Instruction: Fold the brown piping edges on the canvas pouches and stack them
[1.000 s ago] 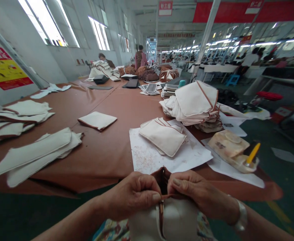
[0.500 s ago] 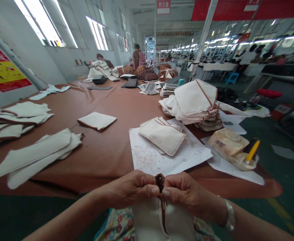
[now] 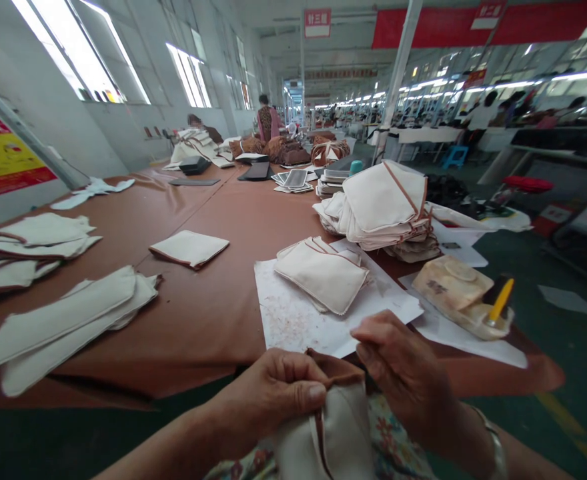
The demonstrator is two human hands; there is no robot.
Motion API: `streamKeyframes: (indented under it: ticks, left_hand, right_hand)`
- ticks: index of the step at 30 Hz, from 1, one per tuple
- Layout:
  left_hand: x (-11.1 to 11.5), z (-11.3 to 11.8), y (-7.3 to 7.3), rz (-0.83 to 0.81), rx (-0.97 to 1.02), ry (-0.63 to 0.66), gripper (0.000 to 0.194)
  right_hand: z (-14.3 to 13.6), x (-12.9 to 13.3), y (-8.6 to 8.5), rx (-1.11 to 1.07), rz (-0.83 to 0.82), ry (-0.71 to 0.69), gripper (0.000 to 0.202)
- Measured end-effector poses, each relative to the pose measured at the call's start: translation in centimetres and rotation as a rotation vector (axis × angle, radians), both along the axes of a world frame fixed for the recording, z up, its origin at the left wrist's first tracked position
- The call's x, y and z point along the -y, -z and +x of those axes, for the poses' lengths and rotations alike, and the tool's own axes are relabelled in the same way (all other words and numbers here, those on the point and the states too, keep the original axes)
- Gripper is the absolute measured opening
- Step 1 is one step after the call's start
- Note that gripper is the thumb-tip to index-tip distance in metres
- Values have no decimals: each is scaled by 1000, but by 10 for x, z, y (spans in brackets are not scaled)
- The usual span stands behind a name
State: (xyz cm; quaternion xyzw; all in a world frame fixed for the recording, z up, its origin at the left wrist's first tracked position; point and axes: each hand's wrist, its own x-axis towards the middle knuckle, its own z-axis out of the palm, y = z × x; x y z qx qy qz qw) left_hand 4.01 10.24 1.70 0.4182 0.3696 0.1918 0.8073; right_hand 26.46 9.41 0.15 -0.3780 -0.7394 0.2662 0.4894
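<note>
Right, your left hand (image 3: 281,390) is closed in a pinch, thumb over fingers, on the brown-trimmed top edge of the white piece (image 3: 351,420); that piece sits at your lap, just off the near edge of the brown table (image 3: 213,307), with a brown-lined slit down its front; your right hand (image 3: 406,377) is raised beside it, apart from the piece, fingers curled and thumb near the index finger; can't tell if anything thin is between those fingertips; bracelet (image 3: 496,443) on that wrist; ahead of you, a small stack of white pieces (image 3: 323,273) lies on a paper sheet (image 3: 286,313) strewn with brown bits; a taller pile (image 3: 383,200) stands behind it; to the right, a yellowed container (image 3: 451,283) with a yellow-handled tool (image 3: 501,300) at its near end.
</note>
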Motion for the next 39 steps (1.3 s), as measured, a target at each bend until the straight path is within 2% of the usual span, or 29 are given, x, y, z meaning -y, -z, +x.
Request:
streamKeyframes:
  ticks: [2,7,13,21,25,27,29,32,34,36,38,39]
  left_hand:
    - [1,1,2,-4,35,-60,42]
    - [-1,3,4,55,26,-37,41]
    - [-3,-1,-1,186,-9,65,39]
    - [-2,-1,-2,185,-11,105,36]
    - [0,1,-2,225,-39,118,38]
    - [0,2,-1,238,-49,108,41]
    - [0,3,-2,240,-61,114,44]
    - [-1,1,-4,239,-112,183,48]
    - [-1,-2,-6,229,-167,240,47]
    - [1,-6,-5,188,-195,249,46]
    - [3,-9,-2,141,-171,184,46]
    - [4,-10,0,126,-141,134,47]
  right_hand:
    - [3,6,0,53,126,-49,25]
    - [-3,12,-8,210,159,-208,24]
    - [-7,5,-15,267,36,-279,18]
    - [0,4,-18,291,-43,-392,17]
    - [-9,4,-12,290,77,-306,18]
    - [-15,5,-8,287,192,-220,19]
    - [-18,6,-8,393,324,-171,19]
    - [-12,3,-20,676,489,-230,18]
    - [0,-3,-34,749,522,-250,18]
    - [13,-12,-46,654,429,-140,19]
    - [23,-19,-54,461,217,-36,19]
    - [25,-21,-54,366,94,-43,17]
